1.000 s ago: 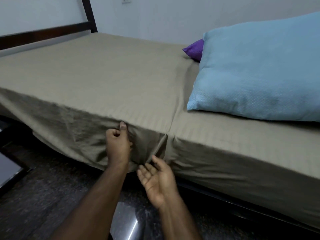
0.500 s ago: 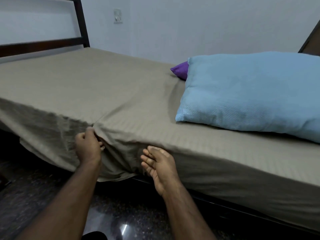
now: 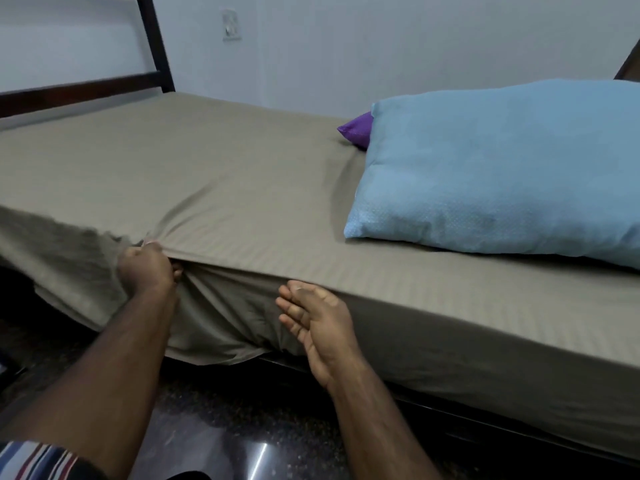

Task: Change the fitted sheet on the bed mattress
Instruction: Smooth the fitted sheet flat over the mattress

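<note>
A taupe striped fitted sheet (image 3: 214, 168) covers the mattress, and its near side hangs loose over the edge. My left hand (image 3: 147, 270) is closed on a bunch of the sheet at the mattress's top front edge, and creases fan out from the grip. My right hand (image 3: 317, 318) is open with the palm facing left, its fingertips against the hanging side of the sheet. A large light-blue pillow (image 3: 502, 171) lies on the bed to the right, with the corner of a purple pillow (image 3: 356, 131) showing behind it.
A dark wooden bed frame (image 3: 152, 57) rises at the left end. The white wall behind carries a switch plate (image 3: 230, 26). Below the bed is a dark glossy floor (image 3: 242, 438). A dark bed rail (image 3: 433, 400) runs under the sheet's lower edge.
My left hand has moved up and left along the mattress edge, pulling the gathered sheet with it. My right hand has shifted a little to the right, staying open.
</note>
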Motion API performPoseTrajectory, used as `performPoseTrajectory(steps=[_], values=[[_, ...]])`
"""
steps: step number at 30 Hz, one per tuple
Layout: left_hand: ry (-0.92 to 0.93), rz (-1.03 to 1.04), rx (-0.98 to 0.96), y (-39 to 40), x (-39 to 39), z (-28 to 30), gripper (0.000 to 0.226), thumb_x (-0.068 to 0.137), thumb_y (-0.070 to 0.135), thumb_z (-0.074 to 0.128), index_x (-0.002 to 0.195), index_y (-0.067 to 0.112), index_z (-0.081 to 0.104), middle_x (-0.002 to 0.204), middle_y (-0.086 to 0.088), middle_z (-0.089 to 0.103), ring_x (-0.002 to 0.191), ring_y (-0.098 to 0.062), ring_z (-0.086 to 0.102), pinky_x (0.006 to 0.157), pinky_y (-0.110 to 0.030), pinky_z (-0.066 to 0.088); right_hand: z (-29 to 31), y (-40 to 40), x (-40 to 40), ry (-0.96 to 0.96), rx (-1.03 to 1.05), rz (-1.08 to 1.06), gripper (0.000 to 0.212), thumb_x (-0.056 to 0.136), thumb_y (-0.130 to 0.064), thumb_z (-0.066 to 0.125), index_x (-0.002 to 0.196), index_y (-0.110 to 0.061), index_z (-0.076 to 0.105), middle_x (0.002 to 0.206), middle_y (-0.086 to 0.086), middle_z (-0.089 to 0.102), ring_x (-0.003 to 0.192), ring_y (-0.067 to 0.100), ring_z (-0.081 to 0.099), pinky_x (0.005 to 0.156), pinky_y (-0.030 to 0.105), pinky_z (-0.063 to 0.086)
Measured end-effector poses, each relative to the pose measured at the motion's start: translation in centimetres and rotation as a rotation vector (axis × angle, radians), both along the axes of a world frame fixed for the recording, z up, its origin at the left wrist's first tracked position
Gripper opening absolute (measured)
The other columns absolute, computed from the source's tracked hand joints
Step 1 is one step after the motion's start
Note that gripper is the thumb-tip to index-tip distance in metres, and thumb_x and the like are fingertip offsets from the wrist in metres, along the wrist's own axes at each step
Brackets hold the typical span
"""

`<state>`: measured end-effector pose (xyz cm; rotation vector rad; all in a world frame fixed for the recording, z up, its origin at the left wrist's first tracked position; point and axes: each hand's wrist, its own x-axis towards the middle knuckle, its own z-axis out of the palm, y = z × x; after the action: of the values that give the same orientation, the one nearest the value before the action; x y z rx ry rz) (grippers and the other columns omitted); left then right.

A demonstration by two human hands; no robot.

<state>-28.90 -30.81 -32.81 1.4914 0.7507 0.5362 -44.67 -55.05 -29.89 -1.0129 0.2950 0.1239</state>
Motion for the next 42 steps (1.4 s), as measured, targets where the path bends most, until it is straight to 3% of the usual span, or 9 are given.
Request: performPoseTrajectory(steps=[3, 8, 13, 18, 22, 26, 34, 37, 42], values=[[-0.108, 0.169, 0.388, -3.4, -2.5, 2.3, 0.013, 0.083, 0.031, 0.053, 0.094, 0.031, 0.045, 0.112, -0.014, 0.062, 0.101, -0.034, 0.061, 0.087, -0.04, 0.046, 1.3, -1.3, -0.3, -0.041, -0.066, 0.147, 0.006, 0.097, -0.013, 0.06, 0.096, -0.014, 0.065, 0.091, 0.007, 0.073, 0.081, 0.017, 0.068, 0.061, 0.021, 0.049], [-0.555, -0.475, 0.811, -18.2, -4.2, 7.0, 0.019, 0.09, 0.031, 0.06, 0.108, 0.025, 0.057, 0.095, 0.003, 0.054, 0.087, -0.023, 0.055, 0.079, -0.045, 0.05, 4.4, -6.5, 1.7, -0.071, 0.123, -0.123, 0.011, 0.094, -0.003, 0.06, 0.101, -0.01, 0.062, 0.08, 0.01, 0.07, 0.068, 0.02, 0.068, 0.05, 0.021, 0.049], [-0.159, -0.848, 0.578, -29.4, -2.1, 8.9, 0.065, 0.081, 0.057, 0.061, 0.131, 0.017, 0.054, 0.133, -0.003, 0.055, 0.123, -0.02, 0.051, 0.109, -0.04, 0.041, 6.7, -16.3, 3.5, 0.117, 0.327, -0.583, 0.057, 0.091, -0.007, 0.067, 0.143, -0.002, 0.044, 0.105, 0.011, 0.067, 0.095, 0.023, 0.067, 0.067, 0.027, 0.058], [0.204, -0.981, -0.032, -33.8, -1.1, 14.7, 0.059, 0.074, 0.054, 0.078, 0.123, 0.026, 0.061, 0.115, 0.002, 0.072, 0.103, -0.02, 0.07, 0.094, -0.048, 0.056, 11.3, -24.4, 4.1, 0.26, 0.416, -0.574, 0.063, 0.077, -0.057, 0.069, 0.126, -0.017, 0.063, 0.136, 0.006, 0.062, 0.125, 0.025, 0.057, 0.111, 0.048, 0.04], [0.374, -1.257, -0.03, -37.6, -4.4, 23.2, 0.032, 0.089, 0.033, 0.072, 0.119, 0.034, 0.062, 0.11, 0.007, 0.074, 0.099, -0.018, 0.072, 0.083, -0.044, 0.06, 18.8, -28.9, 3.9, 0.248, 0.485, -0.566, 0.082, 0.072, -0.07, 0.072, 0.133, -0.016, 0.062, 0.129, 0.014, 0.067, 0.12, 0.035, 0.063, 0.108, 0.059, 0.042], [0.478, -1.313, 0.014, -40.5, -7.0, 32.0, 0.038, 0.087, 0.047, 0.071, 0.121, 0.037, 0.054, 0.113, 0.013, 0.07, 0.096, -0.011, 0.071, 0.075, -0.034, 0.06, 27.2, -32.2, 1.8, 0.424, 0.365, -0.663, 0.054, 0.08, -0.028, 0.081, 0.129, -0.011, 0.065, 0.118, 0.013, 0.072, 0.11, 0.035, 0.068, 0.096, 0.057, 0.053], [0.437, -0.963, 0.269, -43.8, -0.2, 43.1, 0.11, 0.057, 0.075, 0.073, 0.147, 0.024, 0.035, 0.15, -0.009, 0.04, 0.128, -0.033, 0.047, 0.099, -0.054, 0.049, 37.1, -40.5, -1.0, 0.415, 0.063, -0.679, 0.04, 0.08, 0.015, 0.058, 0.111, -0.005, 0.072, 0.107, 0.013, 0.075, 0.09, 0.032, 0.071, 0.069, 0.036, 0.06], [0.524, -1.165, 0.153, -46.6, 0.8, 43.4, 0.098, 0.077, 0.062, 0.076, 0.153, 0.028, 0.026, 0.151, 0.001, 0.039, 0.133, -0.03, 0.045, 0.1, -0.052, 0.046, 38.8, -42.5, -1.2, 0.397, -0.061, -0.659, 0.042, 0.077, 0.018, 0.054, 0.105, -0.009, 0.071, 0.096, 0.01, 0.075, 0.084, 0.032, 0.069, 0.062, 0.033, 0.057], [0.515, -1.462, -0.058, -49.8, 5.2, 33.8, 0.104, 0.055, 0.08, 0.08, 0.144, 0.04, 0.044, 0.144, 0.009, 0.055, 0.123, -0.016, 0.059, 0.107, -0.044, 0.045, 43.1, -45.7, -0.6, 0.332, -0.244, -0.582, 0.039, 0.08, 0.02, 0.05, 0.099, -0.011, 0.065, 0.077, 0.0, 0.071, 0.064, 0.021, 0.066, 0.05, 0.025, 0.05]])
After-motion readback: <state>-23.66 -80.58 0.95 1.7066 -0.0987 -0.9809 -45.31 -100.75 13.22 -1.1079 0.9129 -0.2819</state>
